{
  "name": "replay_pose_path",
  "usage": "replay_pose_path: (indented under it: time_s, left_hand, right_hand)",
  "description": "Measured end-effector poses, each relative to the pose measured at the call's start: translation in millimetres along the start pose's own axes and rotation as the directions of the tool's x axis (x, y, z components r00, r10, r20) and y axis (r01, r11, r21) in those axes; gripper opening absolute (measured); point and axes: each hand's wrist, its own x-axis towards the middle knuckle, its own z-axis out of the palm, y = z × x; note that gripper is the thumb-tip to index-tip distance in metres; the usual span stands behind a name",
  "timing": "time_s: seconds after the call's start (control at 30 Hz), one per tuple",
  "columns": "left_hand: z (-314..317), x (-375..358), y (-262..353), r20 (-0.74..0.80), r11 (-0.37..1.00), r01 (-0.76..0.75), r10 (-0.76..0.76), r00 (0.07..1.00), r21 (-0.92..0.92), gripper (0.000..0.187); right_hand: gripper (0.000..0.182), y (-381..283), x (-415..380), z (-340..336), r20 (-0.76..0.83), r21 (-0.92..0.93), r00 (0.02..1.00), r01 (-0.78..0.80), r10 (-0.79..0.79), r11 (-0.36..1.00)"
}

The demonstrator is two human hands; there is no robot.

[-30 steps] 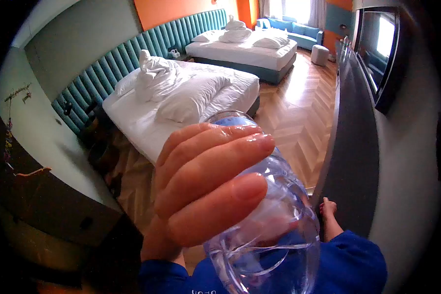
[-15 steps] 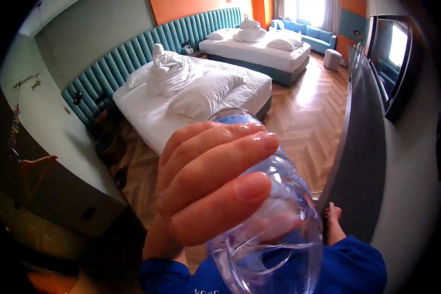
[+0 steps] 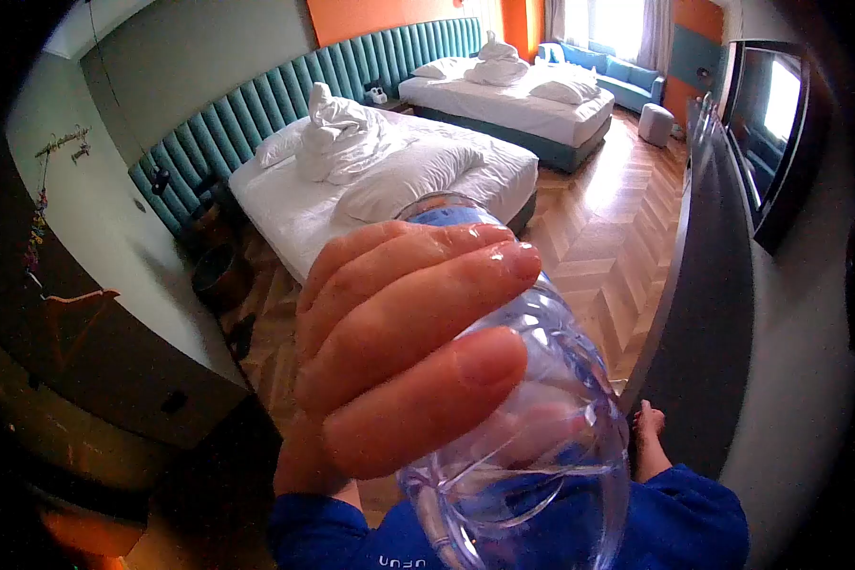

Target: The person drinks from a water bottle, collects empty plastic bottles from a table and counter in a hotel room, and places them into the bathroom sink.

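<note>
Close in front of me, my left hand [image 3: 413, 332] is wrapped around a clear plastic bottle [image 3: 565, 366], its fingers reaching across from the left. The fingertips look wet. The bottle slants away from me, and its far end shows a bit of blue beyond my fingers. Through the transparent wall I can see part of the hand behind it. Lower down on the right, my right hand [image 3: 648, 420] is beside the dark counter [image 3: 698, 351]. Its fingers look curled; anything inside them is too small to make out.
Ahead stand a near bed [image 3: 285, 218] and a far bed [image 3: 513, 109], both with rumpled white bedding. A blue sofa [image 3: 627, 87] and a grey stool [image 3: 655, 123] are by the window. A television [image 3: 765, 133] hangs right; a hanger [image 3: 81, 299] is left.
The view has shifted slightly, so the room appears a little lower and further right. My left hand keeps its grip on the bottle, and my right hand stays by the counter.
</note>
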Motion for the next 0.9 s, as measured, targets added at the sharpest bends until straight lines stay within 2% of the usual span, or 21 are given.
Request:
replay_pose_path:
  time_s: [0.03,0.17,0.2,0.27,0.47,0.6,0.9]
  left_hand:
    - [0.2,-0.3,-1.0,-0.002,1.000,-0.005,0.005,1.000,0.000,0.077]
    - [-5.8,0.8,-2.4,0.036,1.000,-0.013,0.013,0.999,0.005,0.081]
    - [-6.5,0.7,-3.0,0.049,1.000,-0.014,0.013,0.999,0.006,0.082]
    - [-6.0,0.3,-4.4,0.034,1.000,-0.023,0.023,0.999,0.000,0.084]
    - [-8.1,3.9,-2.8,0.052,1.000,-0.022,0.023,0.998,-0.009,0.087]
    - [-5.7,3.5,-1.8,0.024,1.000,-0.030,0.030,0.999,-0.001,0.088]
    - [-14.8,6.2,-1.1,0.117,1.000,-0.025,0.026,0.993,-0.010,0.091]
  right_hand:
    - [0.041,-9.9,-7.8,-2.2,-0.112,0.167,0.982,-0.131,0.151,0.977]
    - [0.041,31.5,33.4,15.6,-0.105,0.235,0.984,-0.116,0.143,0.965]
    - [0.022,53.8,53.4,23.9,-0.070,-0.018,0.995,0.070,-0.071,0.997]
    - [0.016,74.9,72.2,31.6,0.016,-0.257,0.963,0.265,-0.270,0.930]
    - [0.014,87.5,82.3,39.6,-0.078,-0.200,0.947,0.292,-0.313,0.935]
    - [0.013,75.0,68.7,33.6,-0.045,-0.207,0.950,0.293,-0.309,0.933]
    - [0.015,53.5,44.2,21.1,0.012,-0.178,0.948,0.316,-0.319,0.932]
